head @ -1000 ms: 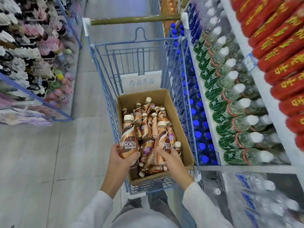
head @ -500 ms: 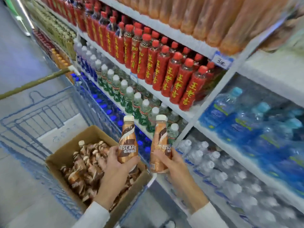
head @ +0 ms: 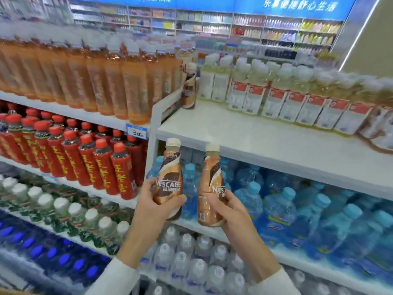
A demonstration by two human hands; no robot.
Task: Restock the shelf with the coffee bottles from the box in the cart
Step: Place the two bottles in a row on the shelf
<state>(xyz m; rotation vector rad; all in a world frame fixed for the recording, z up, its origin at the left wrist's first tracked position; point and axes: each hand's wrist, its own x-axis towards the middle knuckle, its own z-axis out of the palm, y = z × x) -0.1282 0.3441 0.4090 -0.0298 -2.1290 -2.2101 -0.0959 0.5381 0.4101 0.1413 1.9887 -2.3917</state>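
This is a supermarket drinks aisle: white metal shelves (head: 255, 141) rise tier above tier, each packed front to back with rows of the same bottle, amber tea bottles (head: 131, 90) on top, red-capped red bottles (head: 123, 173) below, then white-capped green bottles (head: 61, 209), with blue-capped water bottles (head: 287, 209) and pale yellow drinks (head: 276, 88) in the next bay. A small blue-edged price tag (head: 136, 131) is clipped to a shelf edge. Beyond the shelving, a far wall carries more stocked shelves (head: 212, 24) under a long blue banner (head: 297, 5) with white Chinese lettering.
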